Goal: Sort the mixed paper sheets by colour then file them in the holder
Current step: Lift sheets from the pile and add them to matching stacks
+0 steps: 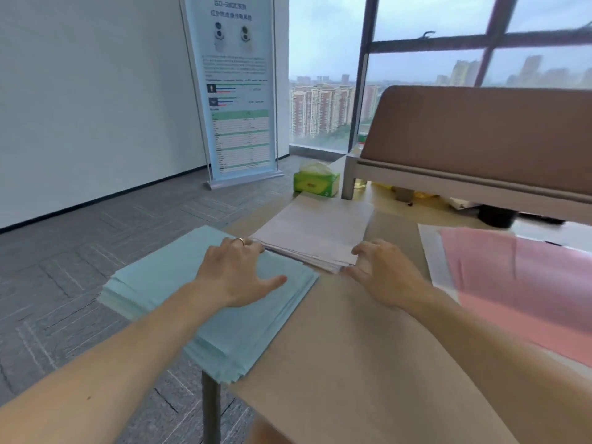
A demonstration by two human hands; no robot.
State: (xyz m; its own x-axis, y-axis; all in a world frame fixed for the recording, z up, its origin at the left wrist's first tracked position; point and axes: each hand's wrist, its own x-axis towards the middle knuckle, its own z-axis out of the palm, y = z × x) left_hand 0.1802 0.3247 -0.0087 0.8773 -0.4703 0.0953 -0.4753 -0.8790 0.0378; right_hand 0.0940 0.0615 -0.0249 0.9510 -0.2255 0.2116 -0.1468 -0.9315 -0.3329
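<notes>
The white paper stack point(315, 229), laid by the table's point(352, 347) left edge beyond the overhanging blue stack point(179, 283), is pinched at its near right corner by the right hand point(381, 270), while its near left corner is touched by the bent fingers of the left hand point(237, 270), whose grip cannot be told.

A pale blue stack point(256, 322) lies on the table's point(352, 347) left edge, sheets slightly fanned, overhanging the corner. The white stack point(317, 232) sits just beyond, touching it, with its near edges uneven. Pink sheets point(519, 283) lie to the right, apparently over a white sheet.
</notes>
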